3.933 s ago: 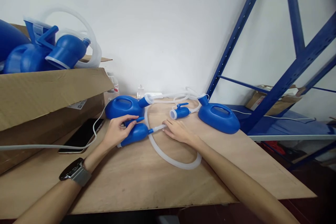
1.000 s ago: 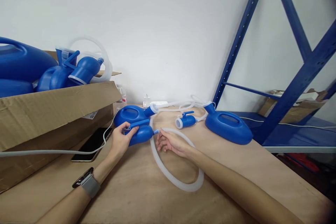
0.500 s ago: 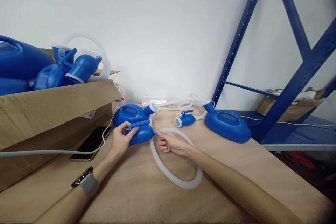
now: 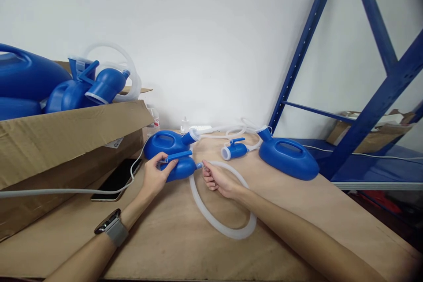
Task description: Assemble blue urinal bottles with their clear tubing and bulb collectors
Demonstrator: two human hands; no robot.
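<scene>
My left hand (image 4: 157,172) is closed on a blue plastic urinal head (image 4: 182,169) with a bar handle along its top. At the head's narrow right end, the fingers of my right hand (image 4: 216,179) pinch the end of a translucent hose (image 4: 228,231). The hose loops forward over the table and back up behind the urinal head. Just behind my left hand sits a blue urinal bottle (image 4: 164,145) with a white-rimmed neck. Farther right, a second urinal head (image 4: 235,150) lies on its side, beside another blue bottle (image 4: 287,158) with its own hose.
A cardboard box (image 4: 76,125) full of blue bottles and heads stands at the left. A black phone (image 4: 115,180) with a white cable lies beside it. A power strip (image 4: 200,128) is against the wall. Blue metal shelving (image 4: 304,48) rises at the right.
My right hand has shifted slightly right from the urinal head, and more of the pale connection at its narrow end shows. My left hand keeps its hold; the whole view has shifted slightly.
</scene>
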